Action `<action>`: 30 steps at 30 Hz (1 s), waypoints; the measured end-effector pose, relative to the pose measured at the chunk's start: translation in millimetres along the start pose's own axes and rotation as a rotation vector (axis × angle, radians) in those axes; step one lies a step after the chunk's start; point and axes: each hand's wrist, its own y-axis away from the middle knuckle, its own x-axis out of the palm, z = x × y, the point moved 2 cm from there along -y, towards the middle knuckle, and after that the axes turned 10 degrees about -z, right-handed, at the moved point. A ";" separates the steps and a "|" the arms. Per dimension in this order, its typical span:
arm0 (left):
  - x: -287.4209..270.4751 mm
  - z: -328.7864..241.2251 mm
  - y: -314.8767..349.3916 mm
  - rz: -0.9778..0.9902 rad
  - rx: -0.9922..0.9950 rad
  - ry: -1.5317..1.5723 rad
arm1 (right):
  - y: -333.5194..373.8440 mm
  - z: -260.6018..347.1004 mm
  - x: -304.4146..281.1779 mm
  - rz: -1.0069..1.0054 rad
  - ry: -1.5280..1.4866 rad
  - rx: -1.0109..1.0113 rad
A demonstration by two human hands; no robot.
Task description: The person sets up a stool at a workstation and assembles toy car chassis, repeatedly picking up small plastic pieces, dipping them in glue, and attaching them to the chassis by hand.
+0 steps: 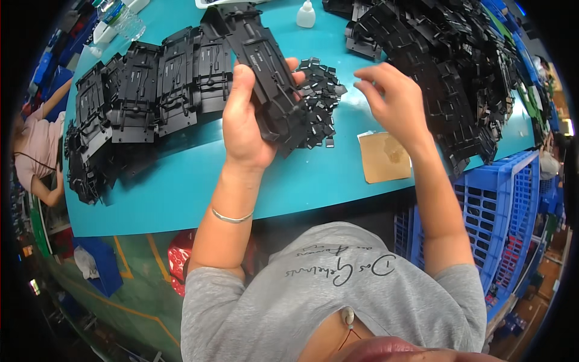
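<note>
My left hand (248, 123) is wrapped round a long black plastic housing (256, 57), tilted over the table, thumb on its near side and fingertips showing at its right edge. Its face carries ribs, slots and raised frames. My right hand (392, 96) hovers to the right of a heap of small black pieces (322, 99), thumb and forefinger drawn close together in a pinch. Whatever may be between those fingertips is too small to make out. Similar black housings (137, 90) lie in an overlapping row to the left of my left hand.
More black housings (422, 66) are piled along the table's right side. A brown square pad (385, 158) with a dark stain lies near the front edge of the turquoise table (181, 205). A small white squeeze bottle (306, 15) stands behind; blue crates (500, 199) stand at right. Another person (39, 154) is at left.
</note>
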 end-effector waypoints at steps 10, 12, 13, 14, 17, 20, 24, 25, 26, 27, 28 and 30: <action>-6.1 1.8 -6.8 -0.022 0.027 -0.031 | -9.9 -21.5 30.4 0.225 0.118 0.077; -7.2 3.9 -6.2 -0.022 -0.002 -0.022 | -9.3 -18.9 28.9 0.231 0.104 0.109; -7.8 5.0 -6.5 -0.011 -0.011 -0.023 | -7.9 -17.1 28.5 0.236 0.054 0.133; -8.2 5.8 -6.6 0.000 -0.019 -0.024 | -6.9 -15.5 28.0 0.241 0.004 0.156; -5.4 3.7 -7.5 -0.012 -0.009 -0.055 | -4.6 -14.5 22.7 0.277 -0.131 0.238; -5.7 0.9 -7.8 -0.003 0.006 -0.057 | 0.4 -23.7 23.2 0.297 -0.490 0.431; -8.0 3.2 -7.0 -0.007 0.005 -0.059 | 4.5 -18.6 18.4 0.277 -0.446 0.461; -8.4 3.4 -6.4 -0.010 0.007 -0.062 | 6.0 -17.3 15.9 0.271 -0.427 0.454; -7.7 3.0 -5.8 0.001 0.011 -0.077 | 8.0 -17.0 14.0 0.265 -0.407 0.447; -7.0 2.7 -6.1 0.004 0.006 -0.076 | 9.6 -22.6 11.2 0.302 -0.494 0.474; -6.5 2.4 -6.2 0.015 0.012 -0.080 | 11.2 -27.5 6.4 0.339 -0.581 0.502; -6.8 3.0 -6.2 0.018 0.026 -0.086 | 20.9 -31.0 -6.3 0.336 -0.599 0.582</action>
